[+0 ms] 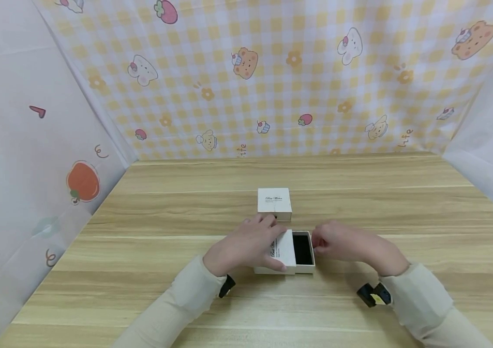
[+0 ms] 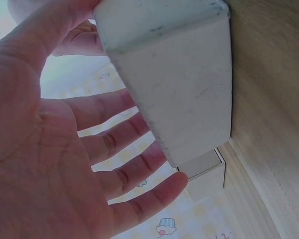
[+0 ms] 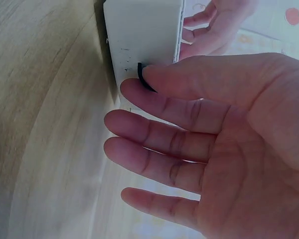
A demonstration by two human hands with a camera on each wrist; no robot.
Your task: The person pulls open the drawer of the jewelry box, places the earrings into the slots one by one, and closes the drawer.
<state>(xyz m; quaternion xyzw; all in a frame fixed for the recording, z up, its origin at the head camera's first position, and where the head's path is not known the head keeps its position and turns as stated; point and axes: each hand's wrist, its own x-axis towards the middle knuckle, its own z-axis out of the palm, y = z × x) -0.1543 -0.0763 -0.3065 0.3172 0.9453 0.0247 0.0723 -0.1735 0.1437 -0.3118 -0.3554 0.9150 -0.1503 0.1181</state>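
Observation:
A white drawer box (image 1: pixel 287 249) with black script on its top lies on the table below the centre of the head view. Its drawer (image 1: pixel 305 269), lined in black, is part-way out on the right side. My left hand (image 1: pixel 248 244) spans the box's outer sleeve from above, thumb along the near edge and fingers towards the far edge. In the left wrist view the sleeve's plain end (image 2: pixel 179 94) faces the palm. My right hand (image 1: pixel 344 241) pinches a black ribbon pull tab (image 3: pixel 140 74) on the drawer's front between thumb and index finger, the other fingers extended.
A second white box (image 1: pixel 274 199) with similar script stands just behind the first one, close to my left fingertips. The wood-grain table (image 1: pixel 185 193) reaches back to a checked, cartoon-printed curtain (image 1: pixel 272 87), with pale cloth at both sides.

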